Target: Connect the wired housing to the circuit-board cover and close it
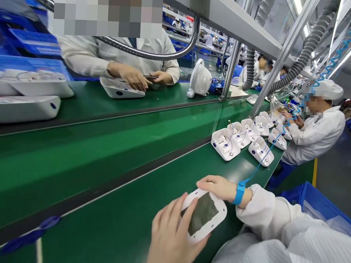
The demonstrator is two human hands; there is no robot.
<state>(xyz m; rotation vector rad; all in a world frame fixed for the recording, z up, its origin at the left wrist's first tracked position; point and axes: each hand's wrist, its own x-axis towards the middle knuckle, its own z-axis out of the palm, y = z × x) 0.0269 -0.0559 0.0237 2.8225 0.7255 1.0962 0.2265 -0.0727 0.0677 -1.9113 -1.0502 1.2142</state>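
Observation:
Between my two hands is a white rounded plastic cover (220, 216) with a dark rectangular display window in its middle. My left hand (171, 232) grips its near left side, with fingers lying over the face and the thumb at the lower edge. Its far edge is in my right hand (218, 186), whose fingers are partly hidden. A blue wrist strap (239, 193) with a coiled cord is round my right wrist. The cover is above the green bench top (125, 222), close to its front edge; I cannot tell whether it touches the surface.
Several open white housings (225, 144) with loose wires stand ahead on the right. A green conveyor belt (119, 144) runs beyond the bench. Across it, a person (131, 75) handles parts near a small white fan (200, 80). Another person (315, 126) sits at right, beyond a blue bin (329, 208).

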